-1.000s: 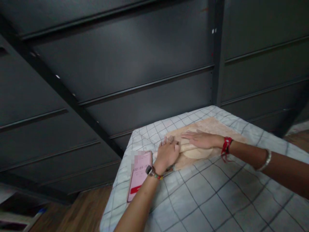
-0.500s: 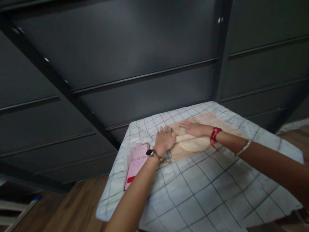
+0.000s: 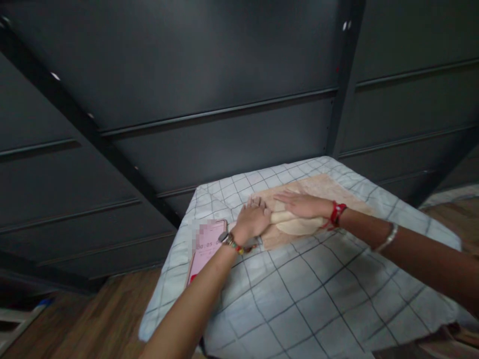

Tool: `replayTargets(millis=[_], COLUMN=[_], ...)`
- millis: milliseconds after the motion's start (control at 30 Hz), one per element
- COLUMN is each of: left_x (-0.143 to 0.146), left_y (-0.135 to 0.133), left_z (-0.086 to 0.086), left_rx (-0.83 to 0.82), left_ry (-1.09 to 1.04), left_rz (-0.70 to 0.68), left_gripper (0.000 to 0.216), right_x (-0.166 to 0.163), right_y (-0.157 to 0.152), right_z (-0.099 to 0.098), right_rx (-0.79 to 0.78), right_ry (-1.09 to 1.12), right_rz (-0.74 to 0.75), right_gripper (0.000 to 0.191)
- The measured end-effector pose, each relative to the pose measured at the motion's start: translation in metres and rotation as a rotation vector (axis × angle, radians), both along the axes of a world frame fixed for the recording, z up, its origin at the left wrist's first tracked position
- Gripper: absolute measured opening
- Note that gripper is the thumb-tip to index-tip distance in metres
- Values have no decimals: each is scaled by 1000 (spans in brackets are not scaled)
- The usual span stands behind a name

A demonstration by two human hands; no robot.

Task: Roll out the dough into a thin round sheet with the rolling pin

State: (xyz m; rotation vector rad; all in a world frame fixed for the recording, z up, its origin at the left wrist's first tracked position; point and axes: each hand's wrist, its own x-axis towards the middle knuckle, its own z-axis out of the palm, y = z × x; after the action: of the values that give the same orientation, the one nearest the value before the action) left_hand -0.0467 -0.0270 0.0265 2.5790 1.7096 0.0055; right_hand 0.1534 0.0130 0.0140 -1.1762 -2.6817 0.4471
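Observation:
A pale wooden rolling pin (image 3: 281, 217) lies across a flat round of dough (image 3: 303, 227) on a tan board (image 3: 325, 187). My left hand (image 3: 253, 218) rests palm down on the pin's left end, fingers together and stretched forward. My right hand (image 3: 299, 203) lies flat on the pin's right part, fingers extended. A watch and beaded band are on my left wrist, a red thread on my right.
A pink phone (image 3: 205, 245) with a timer on its screen lies left of the board on the checked white cloth (image 3: 307, 299) covering the table. Dark panelled wall (image 3: 224, 99) stands close behind. Wooden floor (image 3: 93, 319) shows at lower left.
Both hands and the pin have shifted slightly back and forth over the dough. The camera has tilted, so more of the cloth's near edge shows.

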Motion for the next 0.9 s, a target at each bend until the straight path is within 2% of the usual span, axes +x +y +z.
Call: replayTargets(millis=[67, 233, 367, 500, 667, 800, 900], left_x=[-1, 1, 1, 3, 3, 4, 7], left_y=[-5, -11, -19, -22, -26, -20, -25], left_z=[0, 2, 5, 8, 6, 5, 7], left_rx=[-10, -59, -72, -36, -101, -85, -89], left_ry=[-30, 15, -61, -29, -59, -25, -40], left_rz=[6, 146, 26, 144, 12, 137, 90], left_gripper=[55, 58, 58, 57, 58, 58, 57], right_x=[1, -4, -4, -7, -5, -7, -6], right_y=[-3, -5, -10, -10, -21, -17, -15], right_z=[0, 1, 2, 6, 11, 10, 5], right_rx=[26, 19, 38, 30, 27, 1, 30], right_ry=[2, -10, -12, -7, -36, -29, 7], right_rz=[14, -43, 27, 27, 38, -14, 18], right_gripper=[55, 57, 56, 58, 56, 57, 57])
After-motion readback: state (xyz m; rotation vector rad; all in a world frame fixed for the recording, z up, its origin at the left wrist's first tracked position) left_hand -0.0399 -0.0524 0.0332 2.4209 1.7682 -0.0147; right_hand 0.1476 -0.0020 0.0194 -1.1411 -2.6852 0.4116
